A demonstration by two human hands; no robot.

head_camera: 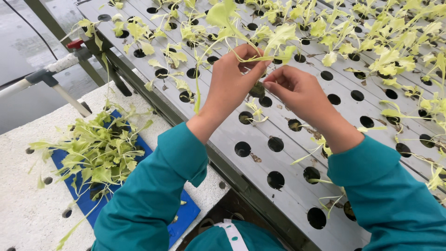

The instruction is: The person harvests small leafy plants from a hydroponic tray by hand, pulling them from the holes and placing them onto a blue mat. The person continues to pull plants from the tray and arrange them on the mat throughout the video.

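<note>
My left hand (234,74) holds a pale green lettuce seedling (241,35) by its thin stems, leaves pointing up. My right hand (295,88) pinches the dark root plug (257,89) at the seedling's base, fingers closed around it. Both hands hover above the grey hydroponic channels (278,158), over a row of round holes (276,144). Both arms wear teal sleeves.
A blue tray (186,216) piled with loose seedlings (100,148) rests on a white foam board (28,204) at lower left. Many seedlings stand in holes at the top and right. A white pipe with a red valve (74,44) runs at upper left.
</note>
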